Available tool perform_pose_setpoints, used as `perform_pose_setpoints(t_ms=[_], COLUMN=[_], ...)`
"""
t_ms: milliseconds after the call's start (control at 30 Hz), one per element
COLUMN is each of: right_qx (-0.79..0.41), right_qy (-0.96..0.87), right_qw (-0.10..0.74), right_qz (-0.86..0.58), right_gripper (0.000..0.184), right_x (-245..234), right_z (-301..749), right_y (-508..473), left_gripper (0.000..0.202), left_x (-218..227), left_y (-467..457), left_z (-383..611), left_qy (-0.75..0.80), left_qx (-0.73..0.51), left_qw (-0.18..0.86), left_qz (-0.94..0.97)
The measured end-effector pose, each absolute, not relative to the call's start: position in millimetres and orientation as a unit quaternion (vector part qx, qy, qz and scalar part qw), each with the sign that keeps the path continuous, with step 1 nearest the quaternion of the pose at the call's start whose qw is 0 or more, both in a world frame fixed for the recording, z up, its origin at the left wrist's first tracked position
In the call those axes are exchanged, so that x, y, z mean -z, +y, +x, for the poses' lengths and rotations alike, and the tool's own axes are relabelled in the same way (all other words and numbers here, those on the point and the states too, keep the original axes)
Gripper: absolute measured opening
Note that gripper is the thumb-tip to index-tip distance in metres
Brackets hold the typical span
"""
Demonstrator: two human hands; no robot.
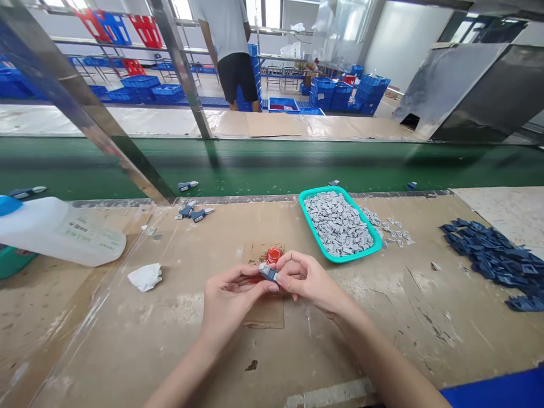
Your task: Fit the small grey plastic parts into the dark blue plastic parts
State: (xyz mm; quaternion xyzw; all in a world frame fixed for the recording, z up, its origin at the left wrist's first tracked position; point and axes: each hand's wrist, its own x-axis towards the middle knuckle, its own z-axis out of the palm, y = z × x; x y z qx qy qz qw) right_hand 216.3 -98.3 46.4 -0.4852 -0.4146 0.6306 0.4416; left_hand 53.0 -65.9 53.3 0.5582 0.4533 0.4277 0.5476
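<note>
Both my hands meet over the middle of the brown worktable. My left hand [229,297] and my right hand [304,277] pinch one small part [268,273], blue-grey plastic with a light grey piece on top. Just behind it a little red cap [273,255] of red stuff sits on a cardboard scrap. A teal tray [315,232] filled with small grey pieces stands to the right of the cap. A heap of dark blue parts [495,258] lies at the far right.
A white plastic jug [59,232] lies on its side at the left, a crumpled tissue [145,276] near it. Assembled parts [195,213] lie at the edge of the green conveyor belt [272,164]. A person [232,51] stands beyond, among blue crates.
</note>
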Motion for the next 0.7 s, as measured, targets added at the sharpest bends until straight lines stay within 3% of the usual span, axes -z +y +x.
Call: perform_pose_setpoints(t_ms=[133, 233, 300, 367, 533, 700], right_qx=[-0.561, -0.388, -0.212, -0.111, -0.089, -0.097], right_qy=[-0.451, -0.497, -0.498, -0.516, -0.513, -0.496], right_qw=[0.468, 0.492, 0.457, 0.372, 0.261, 0.27], right_qz=[-0.513, -0.6, -0.705, -0.763, -0.813, -0.819], right_gripper=[0.027, 0.019, 0.017, 0.013, 0.01, 0.009], right_x=[-56, -57, -51, -42, -32, -36], right_z=[230, 264, 292, 314, 319, 309], right_y=[-97, -93, -91, -87, -72, -65], left_gripper=[0.033, 0.042, 0.047, 0.046, 0.046, 0.045], left_x=[-57, -58, -57, -56, -53, -44], left_y=[-60, -35, -5, 34, 128, 186], left_z=[59, 59, 59, 60, 81, 115], left_qy=[0.415, 0.399, 0.388, 0.39, 0.464, 0.448], left_qx=[-0.384, -0.356, -0.356, -0.355, -0.215, -0.111], left_qw=[0.534, 0.456, 0.403, 0.357, 0.112, 0.051], left_qz=[0.629, 0.712, 0.749, 0.771, 0.852, 0.886])
